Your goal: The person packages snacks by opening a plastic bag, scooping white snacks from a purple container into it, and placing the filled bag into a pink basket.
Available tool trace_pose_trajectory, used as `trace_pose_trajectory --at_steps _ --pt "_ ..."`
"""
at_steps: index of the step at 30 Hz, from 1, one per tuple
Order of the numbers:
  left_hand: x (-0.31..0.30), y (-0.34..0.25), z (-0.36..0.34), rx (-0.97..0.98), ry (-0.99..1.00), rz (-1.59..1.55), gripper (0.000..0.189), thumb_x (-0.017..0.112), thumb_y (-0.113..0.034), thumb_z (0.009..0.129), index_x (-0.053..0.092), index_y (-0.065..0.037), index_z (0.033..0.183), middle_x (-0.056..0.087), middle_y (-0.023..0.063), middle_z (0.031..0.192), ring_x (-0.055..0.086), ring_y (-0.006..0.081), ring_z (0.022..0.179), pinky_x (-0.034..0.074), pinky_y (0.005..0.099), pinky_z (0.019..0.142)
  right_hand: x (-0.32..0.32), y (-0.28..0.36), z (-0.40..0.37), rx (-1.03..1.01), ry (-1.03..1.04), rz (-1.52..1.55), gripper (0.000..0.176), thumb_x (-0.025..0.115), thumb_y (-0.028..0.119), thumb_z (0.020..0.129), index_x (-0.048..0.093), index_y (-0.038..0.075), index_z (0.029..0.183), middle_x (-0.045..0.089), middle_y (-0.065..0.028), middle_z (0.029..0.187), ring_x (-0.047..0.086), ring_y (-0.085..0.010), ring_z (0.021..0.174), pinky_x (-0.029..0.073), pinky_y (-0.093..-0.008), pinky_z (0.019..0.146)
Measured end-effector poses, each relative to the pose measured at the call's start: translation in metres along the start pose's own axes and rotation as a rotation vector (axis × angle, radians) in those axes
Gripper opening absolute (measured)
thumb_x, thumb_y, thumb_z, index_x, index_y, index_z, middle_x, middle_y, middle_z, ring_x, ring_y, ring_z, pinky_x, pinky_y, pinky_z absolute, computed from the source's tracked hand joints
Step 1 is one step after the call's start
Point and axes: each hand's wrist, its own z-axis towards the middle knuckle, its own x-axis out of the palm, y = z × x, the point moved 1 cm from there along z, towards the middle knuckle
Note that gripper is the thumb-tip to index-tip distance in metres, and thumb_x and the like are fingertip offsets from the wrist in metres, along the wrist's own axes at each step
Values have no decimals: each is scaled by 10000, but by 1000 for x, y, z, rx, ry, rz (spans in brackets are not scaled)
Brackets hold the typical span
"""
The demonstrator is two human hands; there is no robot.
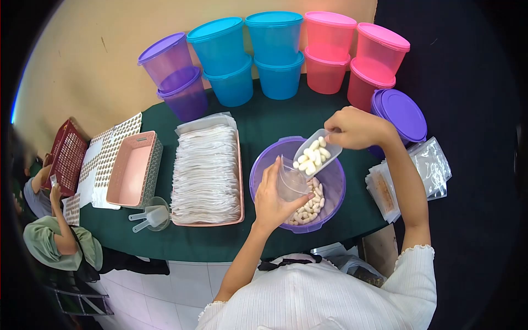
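Over a purple tub point(335, 190) partly filled with white oblong pieces point(315, 204), my left hand point(270, 201) holds a clear plastic bag point(291, 182) between thumb and fingers. My right hand point(352, 127) grips a translucent scoop point(329, 149) loaded with several white pieces. The scoop tilts down toward the bag, its lip close to the bag's mouth. Whether any pieces lie inside the bag is hard to tell.
A basket of stacked white packets point(206, 170) stands left of the tub, beside an empty pink basket point(132, 170) and spare scoops point(151, 218). Lidded containers point(275, 38) line the back. Clear bags point(432, 165) lie right. Another person point(60, 242) is at far left.
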Motion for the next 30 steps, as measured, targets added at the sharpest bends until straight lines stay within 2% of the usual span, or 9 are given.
trace_pose_trajectory --at_steps 2,3,5,9,11,15,23,26,30 --pt "0 -1 0 -5 7 11 914 803 -306 498 355 28 1222 473 155 1090 474 276 1034 385 356 875 -1 19 -5 6 -61 -290 177 492 135 660 529 -14 572 516 -172 531 505 -347 549 398 -404 574" --pt "0 -1 0 -8 2 12 914 803 -306 498 355 28 1222 473 155 1090 474 276 1034 385 356 875 -3 25 -6 1 -59 -291 177 492 135 660 529 -14 572 516 -172 531 505 -347 549 398 -404 574" --pt "-2 -2 1 42 -6 42 880 776 -368 519 379 23 1200 475 174 1094 516 300 981 423 364 815 -4 31 -8 83 -50 -345 163 508 141 622 572 -7 595 551 -182 577 536 -309 555 366 -362 658" --pt "-2 -4 0 47 -8 78 881 776 -366 517 377 21 1201 475 173 1090 520 298 973 427 362 807 -1 30 -10 78 -41 -348 166 513 148 629 568 -1 581 547 -177 567 524 -303 534 352 -352 642" --pt "0 -2 0 37 2 87 883 776 -366 517 374 18 1204 476 169 1088 523 296 966 431 362 802 2 30 -13 82 -97 -376 185 493 141 693 564 -5 602 534 -173 552 518 -334 559 369 -384 647" --pt "0 -2 0 36 4 93 886 775 -370 516 373 15 1205 476 168 1088 523 295 968 433 363 800 2 33 -17 133 -29 -398 192 501 154 720 579 -9 658 559 -165 596 539 -310 603 362 -369 656" --pt "1 -7 1 -32 60 55 905 800 -320 490 369 39 1200 471 169 1101 481 286 1031 385 349 878 20 42 -33 36 -292 -602 149 513 139 741 593 14 730 581 -118 652 540 -234 675 347 -336 663" --pt "1 -8 0 -15 55 56 907 801 -314 488 367 40 1201 470 177 1098 479 286 1032 383 349 881 19 39 -35 50 -269 -565 155 517 147 744 591 11 732 577 -117 655 540 -235 671 345 -336 656" --pt "3 -4 1 51 28 125 890 778 -365 506 370 -1 1207 479 161 1085 517 291 980 431 362 807 23 28 -33 44 -289 -527 158 520 151 744 586 8 732 574 -119 659 540 -236 671 342 -337 651"
